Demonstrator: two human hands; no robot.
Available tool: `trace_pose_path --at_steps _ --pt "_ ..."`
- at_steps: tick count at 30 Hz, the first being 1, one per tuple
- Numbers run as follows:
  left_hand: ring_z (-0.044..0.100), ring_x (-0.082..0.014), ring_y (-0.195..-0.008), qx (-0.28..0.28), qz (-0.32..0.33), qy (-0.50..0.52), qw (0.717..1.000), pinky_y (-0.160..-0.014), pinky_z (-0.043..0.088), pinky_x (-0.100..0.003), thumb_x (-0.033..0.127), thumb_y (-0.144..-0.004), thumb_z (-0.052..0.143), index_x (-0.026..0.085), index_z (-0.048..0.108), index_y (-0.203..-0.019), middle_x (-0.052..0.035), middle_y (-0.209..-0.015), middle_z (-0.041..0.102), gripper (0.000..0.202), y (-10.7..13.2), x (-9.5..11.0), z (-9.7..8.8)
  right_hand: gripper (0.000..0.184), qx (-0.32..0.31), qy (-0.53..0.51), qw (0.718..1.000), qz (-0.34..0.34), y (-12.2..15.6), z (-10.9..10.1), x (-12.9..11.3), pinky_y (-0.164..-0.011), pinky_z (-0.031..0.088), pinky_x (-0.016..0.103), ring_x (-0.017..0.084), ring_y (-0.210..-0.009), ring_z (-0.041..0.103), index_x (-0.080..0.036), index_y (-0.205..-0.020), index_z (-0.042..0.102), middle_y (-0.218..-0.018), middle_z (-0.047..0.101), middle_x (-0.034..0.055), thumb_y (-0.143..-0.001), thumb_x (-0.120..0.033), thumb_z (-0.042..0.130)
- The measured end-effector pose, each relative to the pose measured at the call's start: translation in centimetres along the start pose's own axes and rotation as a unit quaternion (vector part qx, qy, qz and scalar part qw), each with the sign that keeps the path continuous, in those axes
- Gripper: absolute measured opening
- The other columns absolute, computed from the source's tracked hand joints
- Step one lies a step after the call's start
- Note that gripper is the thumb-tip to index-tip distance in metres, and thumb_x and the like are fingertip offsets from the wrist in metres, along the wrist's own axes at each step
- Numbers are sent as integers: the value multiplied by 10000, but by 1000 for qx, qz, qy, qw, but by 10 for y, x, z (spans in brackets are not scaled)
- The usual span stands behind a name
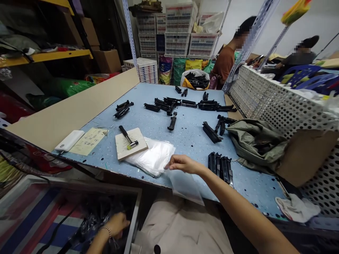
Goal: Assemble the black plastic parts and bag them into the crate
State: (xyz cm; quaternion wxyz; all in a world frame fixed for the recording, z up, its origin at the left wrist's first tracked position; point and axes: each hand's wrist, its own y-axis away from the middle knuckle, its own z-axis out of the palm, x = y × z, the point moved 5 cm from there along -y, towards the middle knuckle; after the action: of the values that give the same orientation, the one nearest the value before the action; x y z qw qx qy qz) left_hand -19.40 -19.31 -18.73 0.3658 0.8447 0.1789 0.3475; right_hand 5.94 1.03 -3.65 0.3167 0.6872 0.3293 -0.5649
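The fingers (171,165) of the right hand (182,164) are pressed together with the thumb and pinch the top edge of a clear bag (185,185). This bag is thin, see-through and flat. It hangs over the front edge of the blue table (185,134), just beside a pile of bags (153,157) of the same kind, which lies on the table to the left of the hand.

The left hand (118,223), with a bead bracelet (107,229) on the wrist, is low down inside an open box (135,208) under the table. The box holds dark pieces in shiny plastic (88,224). The fingers curl into this plastic, but I cannot tell if they grip something.

A sheet of paper (88,141) on the table carries handwritten lines, too small to read. Next to it lies a white power bank (69,140). A wooden board (132,145) rests partly on the pile of bags, and a small hammer (128,137) lies on the board.

Many black parts (172,104) are spread over the far half of the table, and a row of black pieces (221,167) lies close to the right wrist. A green jacket (254,143) is crumpled at the right side.

At the back, a white sack (196,79) holds more black parts, and white crates (180,24) are stacked. Two other persons sit behind a white panel with holes (275,106).
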Motion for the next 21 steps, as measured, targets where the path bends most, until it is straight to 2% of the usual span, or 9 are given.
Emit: trace_pose_path --at_steps 2,3,6,8,9,11,15,17,21 --pt "571 -161 -489 35 71 29 996 -514 426 -259 458 -824 547 176 572 -705 39 -482 557 307 10 42 -28 298 -33 27 999 -23 -33 -9 -15 -595 407 240 180 -812 633 -179 -762 579 -911 716 67 -765 -462 673" --pt "593 -155 -541 62 141 55 987 -546 448 -253 460 -853 506 178 591 -792 27 -560 603 301 19 70 -42 299 -35 47 998 -30 -50 -14 -20 -587 406 236 171 -789 628 -177 -775 589 -912 717 63 -770 -468 662" --pt "650 -177 -861 171 372 81 909 -777 513 -298 390 -901 472 198 614 -1004 -57 -939 691 260 44 158 -72 286 -11 113 993 -40 -102 -29 -22 -608 413 234 148 -746 605 -177 -760 612 -830 708 25 -763 -458 662" --pt "584 -214 -1115 231 465 26 854 -954 469 -375 315 -910 470 216 607 -1107 -103 -1197 633 260 43 202 -73 259 15 144 989 -38 -130 -38 -16 -641 416 241 149 -736 589 -177 -700 613 -737 679 -3 -735 -418 700" --pt "532 -235 -1202 257 482 -18 837 -1004 440 -418 288 -899 492 218 591 -1156 -114 -1274 595 285 35 218 -70 244 31 157 986 -35 -141 -43 -12 -656 413 248 154 -734 582 -177 -674 611 -705 662 -9 -722 -391 718" --pt "460 -282 -1286 306 469 -108 821 -1036 406 -497 255 -860 556 196 559 -1216 -141 -1335 554 361 9 235 -61 198 79 187 979 -29 -155 -54 -3 -701 407 272 174 -762 576 -182 -656 617 -704 649 -4 -714 -331 732" --pt "449 -327 -1282 363 404 -211 813 -1035 367 -560 245 -832 608 174 549 -1224 -151 -1346 544 403 -29 234 -51 76 183 214 959 -25 -153 -81 10 -890 366 358 233 -998 542 -200 -838 666 -967 666 58 -769 -232 665" --pt "493 -325 -1215 388 380 -213 812 -1000 390 -544 256 -848 592 161 582 -1167 -155 -1296 577 333 -29 230 -54 174 224 207 952 -21 -136 -92 15 -945 342 389 240 -1073 508 -205 -965 659 -1094 636 83 -798 -229 617" --pt "538 -311 -1034 422 337 -207 816 -862 447 -503 297 -845 601 148 636 -963 -159 -1147 623 193 -23 235 -64 252 275 156 949 9 -80 -94 32 -886 418 369 202 -971 562 -220 -1049 633 -1125 620 75 -813 -275 566"
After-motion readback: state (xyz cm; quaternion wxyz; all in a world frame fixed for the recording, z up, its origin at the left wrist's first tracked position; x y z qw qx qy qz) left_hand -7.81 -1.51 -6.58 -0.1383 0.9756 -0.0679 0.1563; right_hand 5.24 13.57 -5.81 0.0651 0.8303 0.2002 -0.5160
